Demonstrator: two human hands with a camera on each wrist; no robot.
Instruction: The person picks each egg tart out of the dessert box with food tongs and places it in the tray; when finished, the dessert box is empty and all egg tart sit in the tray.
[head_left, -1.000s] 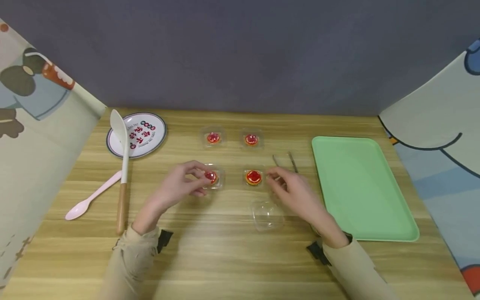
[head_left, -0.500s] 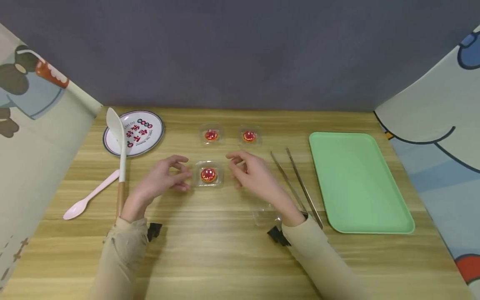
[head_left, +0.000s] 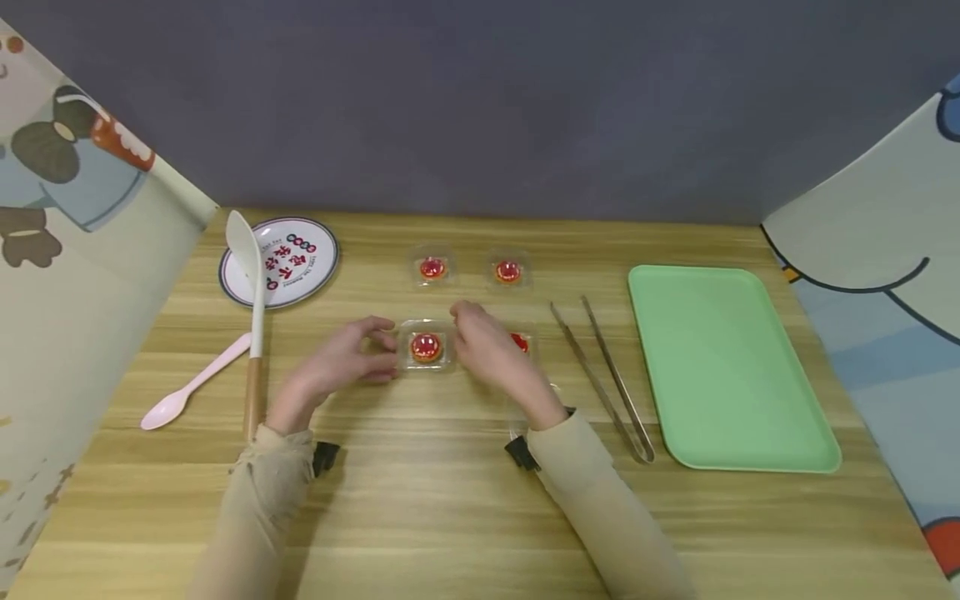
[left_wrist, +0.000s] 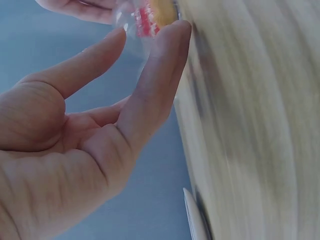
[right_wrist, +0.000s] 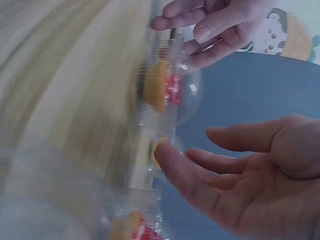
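Note:
A small tart with a red top (head_left: 426, 347) sits in a clear, domed plastic box (head_left: 446, 361) in the middle of the table. My left hand (head_left: 345, 358) is at the box's left side, thumb and fingers parted and fingertips right at its edge. On the opposite side, my right hand (head_left: 487, 350) is close to the box; in the right wrist view its fingers are loosely bent with nothing between them. Another tart (head_left: 520, 342) in an open box is partly hidden behind the right hand. A loose clear lid (right_wrist: 45, 195) lies under the right forearm, mostly hidden in the head view.
Two more boxed tarts (head_left: 432, 267) stand farther back. Metal tongs (head_left: 611, 383) and a green tray (head_left: 735, 367) lie to the right. At left are a patterned plate (head_left: 307, 279), a white ladle with a wooden handle (head_left: 257, 333) across it, and a pink spoon (head_left: 198, 379).
My right hand has moved left from beside the open box, past it, to the closed box. The left hand drew back from that box, then came close to its edge again.

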